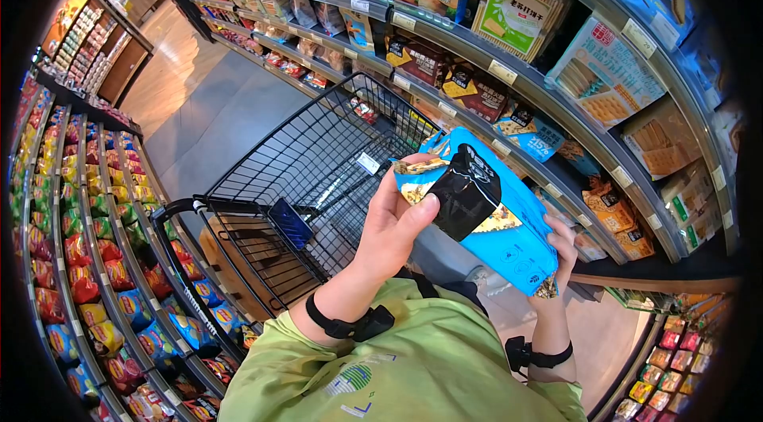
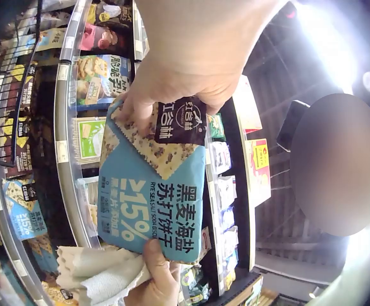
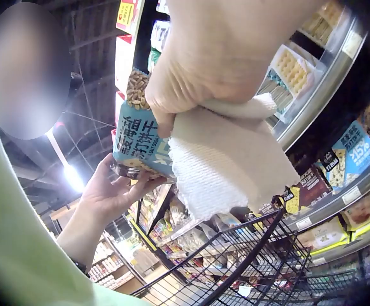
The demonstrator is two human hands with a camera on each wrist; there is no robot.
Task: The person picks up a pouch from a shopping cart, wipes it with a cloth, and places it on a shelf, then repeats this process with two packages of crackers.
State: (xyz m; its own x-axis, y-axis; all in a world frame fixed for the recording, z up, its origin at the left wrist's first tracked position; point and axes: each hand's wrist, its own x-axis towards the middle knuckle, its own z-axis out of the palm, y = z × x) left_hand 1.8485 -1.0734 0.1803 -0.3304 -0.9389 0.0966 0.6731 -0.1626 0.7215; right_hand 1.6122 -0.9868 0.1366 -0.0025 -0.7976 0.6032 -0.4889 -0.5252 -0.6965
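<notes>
A blue bag of soda crackers [image 1: 520, 251] with a black label is held in front of the body, over the near side of the cart. My left hand [image 1: 387, 223] grips its left end, thumb across the label edge and fingers behind. My right hand [image 1: 563, 251] holds the opposite end, the thumb [image 2: 153, 255] on the printed face in the left wrist view. That same hand also grips a folded white paper towel [image 3: 226, 166], which hangs down beside the bag. In the head view the towel is hidden.
A black wire shopping cart [image 1: 270, 183] stands ahead with a blue panel [image 1: 291, 223] in it. Shelves of cracker packs [image 1: 520, 13] curve along the right. Chip bags [image 1: 83, 279] line the left racks. An aisle floor [image 1: 199, 120] runs ahead.
</notes>
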